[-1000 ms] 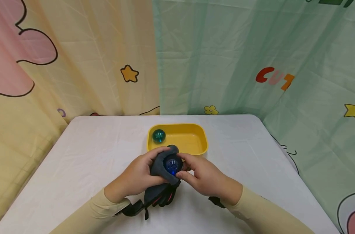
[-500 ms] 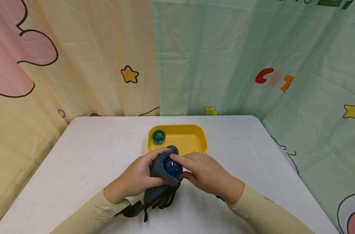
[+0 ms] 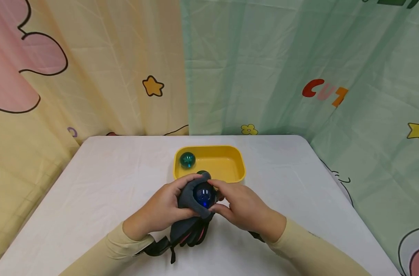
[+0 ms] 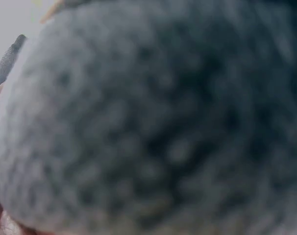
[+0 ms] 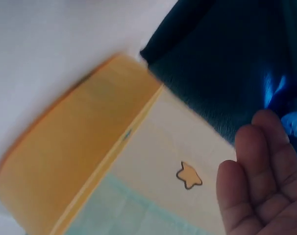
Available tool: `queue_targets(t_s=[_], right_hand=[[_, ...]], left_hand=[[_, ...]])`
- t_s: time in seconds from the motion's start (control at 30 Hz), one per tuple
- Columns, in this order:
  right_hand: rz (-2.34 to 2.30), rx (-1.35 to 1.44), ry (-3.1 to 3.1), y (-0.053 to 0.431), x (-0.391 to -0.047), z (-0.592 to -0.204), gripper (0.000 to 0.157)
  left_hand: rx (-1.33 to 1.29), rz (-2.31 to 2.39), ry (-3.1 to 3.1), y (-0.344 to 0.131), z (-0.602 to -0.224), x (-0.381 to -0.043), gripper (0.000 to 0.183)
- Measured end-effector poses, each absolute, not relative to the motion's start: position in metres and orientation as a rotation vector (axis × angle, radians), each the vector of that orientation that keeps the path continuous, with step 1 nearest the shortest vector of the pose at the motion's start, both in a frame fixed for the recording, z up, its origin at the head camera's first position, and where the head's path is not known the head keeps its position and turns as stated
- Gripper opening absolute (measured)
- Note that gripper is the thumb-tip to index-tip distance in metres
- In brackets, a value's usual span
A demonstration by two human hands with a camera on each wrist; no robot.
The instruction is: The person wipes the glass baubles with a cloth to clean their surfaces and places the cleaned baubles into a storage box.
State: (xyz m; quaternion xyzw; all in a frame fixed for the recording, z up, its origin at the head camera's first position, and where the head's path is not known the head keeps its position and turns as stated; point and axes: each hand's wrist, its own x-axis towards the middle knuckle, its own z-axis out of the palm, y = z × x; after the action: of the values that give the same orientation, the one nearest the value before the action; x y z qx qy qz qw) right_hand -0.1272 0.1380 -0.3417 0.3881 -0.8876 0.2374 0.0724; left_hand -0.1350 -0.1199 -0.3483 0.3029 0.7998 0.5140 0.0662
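Observation:
A dark grey, fuzzy fabric pouch (image 3: 186, 200) is gripped by my left hand (image 3: 161, 205), thumb below and fingers above its mouth. The cloth fills nearly all of the left wrist view. In the mouth sits a clear blue ball (image 3: 204, 194). My right hand (image 3: 245, 207) holds the ball's right side between thumb and forefinger. In the right wrist view, several fingers (image 5: 259, 169) stand beside the blue ball. Beyond the pouch, a teal ball (image 3: 187, 160) lies in the left end of a yellow tray (image 3: 243, 168). Another greenish ball (image 3: 203, 173) is mostly hidden behind the pouch.
A white-covered table (image 3: 102, 180) carries everything. Printed curtains (image 3: 264, 69) hang behind and at both sides. The pouch's black folds and a cord end (image 3: 173, 256) hang below my left hand, near a black wrist strap (image 3: 157, 247).
Half a second ago my right forefinger lay over the top of the blue ball; now it is back at the ball's right side. My left hand and the pouch have hardly moved.

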Motion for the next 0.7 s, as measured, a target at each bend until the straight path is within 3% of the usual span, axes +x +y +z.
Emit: queue_targets(t_s=[0.2,0.3,0.47,0.7], right_hand=[[1.009,1.082,-2.785,0.135,-0.126,-0.343,0.053],[1.041,1.099,-2.801,0.135,-0.127,-0.34,0.059],[0.773,1.214,-2.769,0.137,-0.128,-0.333,0.077],[0.485,1.214,-2.675,0.138,-0.128,-0.333,0.066]], left_hand=[[0.909,1.529,2.447,-0.119,-0.35,-0.133,0.078],[0.879,1.57,2.429,-0.12,-0.349,-0.134,0.079],[0.844,1.633,2.4,-0.121,-0.349,-0.137,0.08],[0.863,1.612,2.356,-0.119,-0.349,-0.135,0.079]])
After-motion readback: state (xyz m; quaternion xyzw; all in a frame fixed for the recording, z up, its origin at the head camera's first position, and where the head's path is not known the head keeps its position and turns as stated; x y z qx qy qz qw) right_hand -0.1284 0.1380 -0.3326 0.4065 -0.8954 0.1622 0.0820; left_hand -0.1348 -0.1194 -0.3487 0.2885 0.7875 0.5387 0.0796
